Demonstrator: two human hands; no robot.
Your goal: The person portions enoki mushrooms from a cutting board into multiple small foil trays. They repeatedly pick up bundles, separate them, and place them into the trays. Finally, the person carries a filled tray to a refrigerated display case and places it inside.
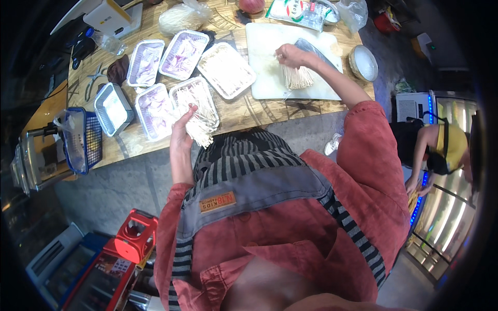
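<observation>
My left hand [183, 126] holds a bunch of enoki mushrooms [201, 128] at the near edge of a foil tray [194, 83] that contains more of them. Over the white cutting board [268, 87], my right hand [291, 56] has its fingers curled at the upper end of another enoki bunch [298, 79]. A cleaver's dark blade [317, 50] lies on the board, partly behind my right hand and forearm. Left of the board, another foil tray [227, 70] holds pale enoki. Three foil trays hold sliced purple onion, one of them at the back [184, 54].
An empty foil tray [113, 109], pliers [93, 81] and a blue basket [83, 140] are at the left. A white bowl [363, 63] stands right of the board. Behind are a bag of enoki [183, 18] and a red onion [252, 4]. Another person [439, 147] bends down at right.
</observation>
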